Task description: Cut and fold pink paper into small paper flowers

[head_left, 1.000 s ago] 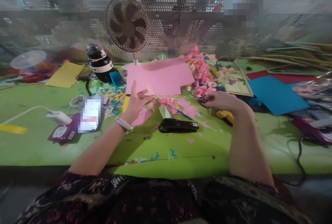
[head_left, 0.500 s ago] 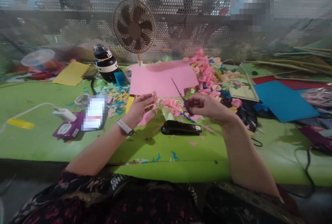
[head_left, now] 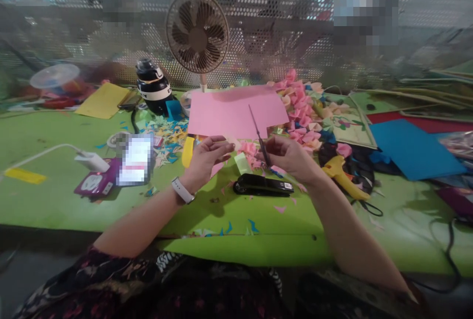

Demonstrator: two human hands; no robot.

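My left hand [head_left: 207, 157], a white watch on its wrist, is raised over the green table [head_left: 55, 200] with its fingers pinched on a small pale piece of paper [head_left: 232, 142]. My right hand [head_left: 291, 157] is closed on a pair of scissors [head_left: 258, 134] whose blades point up and away. Both hands hover just in front of a large pink sheet [head_left: 236, 112]. A black stapler [head_left: 264, 186] lies on the table below my hands. Folded pink paper petals [head_left: 301, 117] are heaped to the right of the sheet.
A desk fan [head_left: 197, 33] stands at the back, a black bottle [head_left: 152, 87] to its left. A phone [head_left: 135, 159], a white charger [head_left: 90, 161] and colourful scraps [head_left: 168, 134] lie left. A yellow glue gun [head_left: 342, 173] and blue sheet [head_left: 412, 149] lie right.
My right hand lifted the scissors from the table at the right and brought them toward my left hand. My left hand closed from spread fingers into a pinch on the small paper.
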